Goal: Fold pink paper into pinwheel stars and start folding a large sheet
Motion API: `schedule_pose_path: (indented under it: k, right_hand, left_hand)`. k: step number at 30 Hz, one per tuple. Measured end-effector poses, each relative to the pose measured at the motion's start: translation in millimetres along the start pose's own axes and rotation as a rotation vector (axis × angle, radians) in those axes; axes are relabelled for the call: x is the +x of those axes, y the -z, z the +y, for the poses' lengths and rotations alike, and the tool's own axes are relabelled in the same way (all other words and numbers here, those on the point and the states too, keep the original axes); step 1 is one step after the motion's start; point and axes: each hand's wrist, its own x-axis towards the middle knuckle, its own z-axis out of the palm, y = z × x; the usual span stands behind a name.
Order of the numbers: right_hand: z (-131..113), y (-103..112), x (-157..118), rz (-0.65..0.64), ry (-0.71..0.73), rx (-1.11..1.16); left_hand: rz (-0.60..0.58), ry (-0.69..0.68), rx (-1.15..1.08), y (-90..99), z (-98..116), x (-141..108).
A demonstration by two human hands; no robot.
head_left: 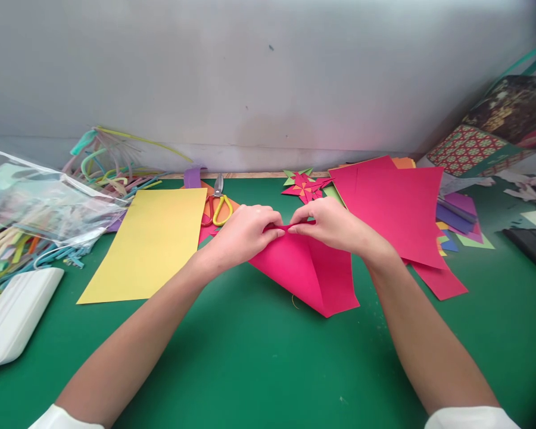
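Observation:
A red sheet of paper (pixel 295 268) is partly folded over, its lower corner resting at the green table's middle. My left hand (pixel 250 231) pinches the top edge of this sheet between thumb and fingers. Close beside it, my right hand (pixel 328 223) pinches the same edge, a small gap between the two thumbs. Scissors (pixel 218 205) with red and yellow handles lie just behind my left hand. Red and green paper stars (pixel 304 186) are behind my right hand.
A yellow sheet (pixel 149 244) lies at the left, near a plastic bag (pixel 49 196), colourful strips (pixel 13 253) and a white case (pixel 20 313). Red sheets (pixel 393 208) are stacked at the right, by paper scraps (pixel 460 214) and a black object (pixel 533 247). A patterned bag (pixel 469 149) stands behind.

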Motion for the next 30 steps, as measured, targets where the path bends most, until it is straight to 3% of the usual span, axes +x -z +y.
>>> schedule_pose_path:
  k: [30]
  right_hand:
    - [-3.7,0.2,-1.5,0.008,0.018,0.021]
  left_hand:
    - [-0.004,0.000,-0.004,0.3,-0.2,-0.8]
